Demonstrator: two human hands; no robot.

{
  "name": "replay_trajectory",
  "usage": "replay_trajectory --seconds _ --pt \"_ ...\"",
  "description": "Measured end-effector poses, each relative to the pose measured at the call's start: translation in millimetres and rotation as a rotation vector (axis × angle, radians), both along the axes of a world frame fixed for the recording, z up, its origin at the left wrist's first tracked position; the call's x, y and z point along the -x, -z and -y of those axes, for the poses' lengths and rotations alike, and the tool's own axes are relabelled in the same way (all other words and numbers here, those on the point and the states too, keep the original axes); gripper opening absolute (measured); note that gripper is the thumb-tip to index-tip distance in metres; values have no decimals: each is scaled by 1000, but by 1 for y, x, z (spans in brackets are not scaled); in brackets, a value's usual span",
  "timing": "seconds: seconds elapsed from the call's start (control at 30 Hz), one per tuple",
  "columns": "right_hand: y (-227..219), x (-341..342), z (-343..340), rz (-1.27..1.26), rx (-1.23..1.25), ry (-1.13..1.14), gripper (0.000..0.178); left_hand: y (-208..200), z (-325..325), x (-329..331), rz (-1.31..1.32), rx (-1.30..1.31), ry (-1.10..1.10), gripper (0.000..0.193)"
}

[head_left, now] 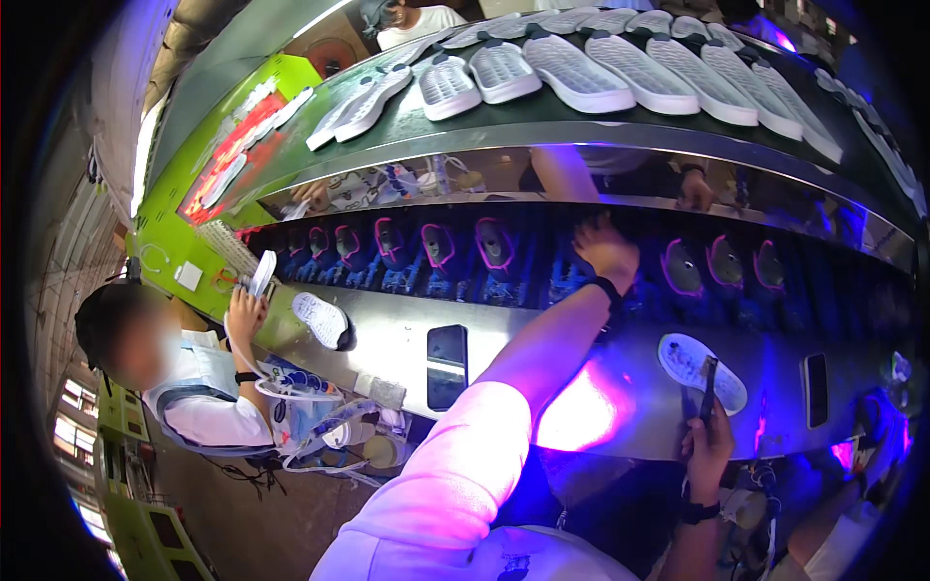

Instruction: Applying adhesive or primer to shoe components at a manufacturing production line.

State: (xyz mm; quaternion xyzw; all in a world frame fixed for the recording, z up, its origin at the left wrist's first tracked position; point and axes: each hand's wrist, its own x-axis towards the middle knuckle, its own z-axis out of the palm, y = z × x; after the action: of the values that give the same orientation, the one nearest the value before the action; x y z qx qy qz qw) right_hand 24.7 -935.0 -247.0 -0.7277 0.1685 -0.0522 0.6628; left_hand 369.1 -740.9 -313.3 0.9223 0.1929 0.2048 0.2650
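Note:
My left arm stretches across the bench to a row of dark shoe uppers with glowing pink edges. At a spot in that row, between one upper (495, 244) and another upper (682, 267), is my left hand (606, 250); its fingers are blurred, and whatever they touch is hidden. Lower right, my right hand (712, 443) is closed around the dark handle of a slim brush (708, 385). The brush tip rests over a white shoe sole (678, 356) lying flat on the metal bench (610, 363).
Blue holders (402, 279) carry the uppers. Above them, a dark green belt (407, 107) bears several white soles. Phones (447, 366) (817, 389) lie on the bench. At left, a co-worker (208, 387) holds a white sole (263, 274); another sole (322, 321) lies nearby.

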Motion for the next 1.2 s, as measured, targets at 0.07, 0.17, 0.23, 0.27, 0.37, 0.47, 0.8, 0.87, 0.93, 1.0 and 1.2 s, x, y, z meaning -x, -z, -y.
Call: replay_trajectory --seconds 0.07,0.17,0.23,0.27,0.37,0.47,0.8,0.87,0.93,1.0,1.2 --pt "1 2 7 -8 -35 16 51 -7 -5 8 78 13 32 51" --pt "8 2 8 10 -173 10 53 -19 -42 2 460 85 259 40" --pt "10 3 10 19 -158 8 53 -38 -64 -2 522 22 323 37" --pt "10 2 10 27 -135 -19 53 -45 -77 -13 305 -38 262 35" --pt "-1 -2 10 7 -113 -49 53 -36 -130 -29 14 -74 271 35" --pt "14 7 24 2 -106 -14 51 -27 -127 -28 -136 -243 380 46" --pt "12 5 30 89 -146 5 52 -26 111 -7 -247 -39 287 85" --pt "10 5 31 65 -166 46 51 -5 130 5 -246 -161 -13 84" --pt "6 0 31 78 -243 11 50 6 107 0 -279 342 252 81" --pt "6 -1 30 83 -260 9 49 14 59 -5 -315 839 503 80" --pt "1 11 43 109 -309 -3 44 -126 -49 190 -432 1083 780 86"
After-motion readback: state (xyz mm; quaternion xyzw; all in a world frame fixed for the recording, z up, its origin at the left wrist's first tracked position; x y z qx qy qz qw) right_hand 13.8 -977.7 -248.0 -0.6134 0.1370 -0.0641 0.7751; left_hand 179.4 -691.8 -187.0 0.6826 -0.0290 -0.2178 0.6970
